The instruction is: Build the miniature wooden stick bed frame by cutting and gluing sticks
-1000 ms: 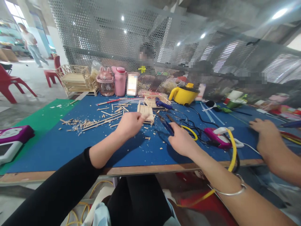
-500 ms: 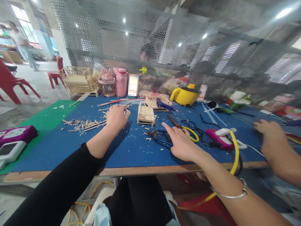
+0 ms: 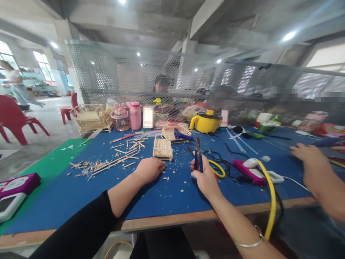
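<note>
My right hand (image 3: 206, 177) grips blue-handled pliers (image 3: 198, 155), jaws pointing up and away over the blue table mat (image 3: 81, 190). My left hand (image 3: 149, 169) rests closed on the mat, knuckles up; whether it holds a thin stick is hidden. Just beyond it stands a small wooden stick frame (image 3: 163, 148). Loose sticks and offcuts (image 3: 113, 162) lie scattered to the left.
Another person's hand (image 3: 309, 158) reaches in at the right. A pink glue gun (image 3: 249, 169) with a yellow cable, a yellow pot (image 3: 206, 121), pink bottles (image 3: 134, 115), stick models (image 3: 88, 117) and a purple-white device (image 3: 14, 190) are on the table. A mesh screen stands behind.
My right hand picked the pliers up off the mat and raised them. My left hand drew back from the stick pile toward me. The camera tilted upward.
</note>
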Motion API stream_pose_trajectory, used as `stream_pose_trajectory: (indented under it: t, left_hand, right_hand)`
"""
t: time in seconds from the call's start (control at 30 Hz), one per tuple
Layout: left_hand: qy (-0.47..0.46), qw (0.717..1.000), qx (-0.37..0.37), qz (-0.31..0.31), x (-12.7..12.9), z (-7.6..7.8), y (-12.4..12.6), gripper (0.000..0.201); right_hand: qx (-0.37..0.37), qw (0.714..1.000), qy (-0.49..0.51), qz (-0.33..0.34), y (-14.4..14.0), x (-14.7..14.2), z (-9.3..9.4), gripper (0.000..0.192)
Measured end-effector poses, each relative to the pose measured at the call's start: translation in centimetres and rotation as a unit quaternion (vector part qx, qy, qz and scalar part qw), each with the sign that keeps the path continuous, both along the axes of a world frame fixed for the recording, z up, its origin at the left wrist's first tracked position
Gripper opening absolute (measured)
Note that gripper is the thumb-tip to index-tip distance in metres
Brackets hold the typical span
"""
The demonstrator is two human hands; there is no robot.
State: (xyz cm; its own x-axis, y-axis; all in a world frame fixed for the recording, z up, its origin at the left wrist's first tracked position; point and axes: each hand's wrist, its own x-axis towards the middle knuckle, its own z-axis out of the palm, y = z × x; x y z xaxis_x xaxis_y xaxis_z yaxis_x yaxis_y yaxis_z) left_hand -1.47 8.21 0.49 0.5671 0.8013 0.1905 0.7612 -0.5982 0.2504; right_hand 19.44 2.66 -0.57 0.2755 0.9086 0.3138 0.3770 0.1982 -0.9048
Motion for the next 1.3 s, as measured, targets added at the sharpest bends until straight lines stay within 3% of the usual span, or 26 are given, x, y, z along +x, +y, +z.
stream_pose_trajectory:
  t: [0.17, 0.47, 0.67, 0.9, 1.13, 1.3]
  left_hand:
    - [0.024, 0.999, -0.004, 0.040, 1.1, 0.0, 0.1, 0.029]
    - [-0.012, 0.999, -0.006, 0.044, -1.3, 0.5, -0.5, 0.033]
    - [-0.037, 0.999, 0.001, 0.025, -1.6, 0.8, -0.9, 0.029]
    - [-0.005, 0.997, -0.004, -0.074, -0.2, 0.8, -2.3, 0.020]
    - [0.011, 0.997, 0.004, -0.070, 1.2, 0.4, -2.3, 0.021]
    - [0.014, 0.997, 0.016, -0.078, 4.0, 0.7, -1.7, 0.026]
  right_hand:
    - [0.007, 1.000, 0.029, -0.009, -0.4, 0.3, -0.1, 0.041]
    - [0.018, 0.998, 0.065, -0.017, -0.3, 0.8, -0.7, 0.050]
    - [0.010, 0.997, 0.072, -0.022, -0.1, 1.0, -0.9, 0.043]
    - [0.003, 0.998, 0.066, -0.023, -0.4, 0.7, -0.6, 0.049]
    - [0.009, 0.998, 0.062, -0.022, -0.5, 0.6, -0.2, 0.041]
    - [0.020, 0.997, 0.063, -0.027, -0.6, 0.4, 0.0, 0.041]
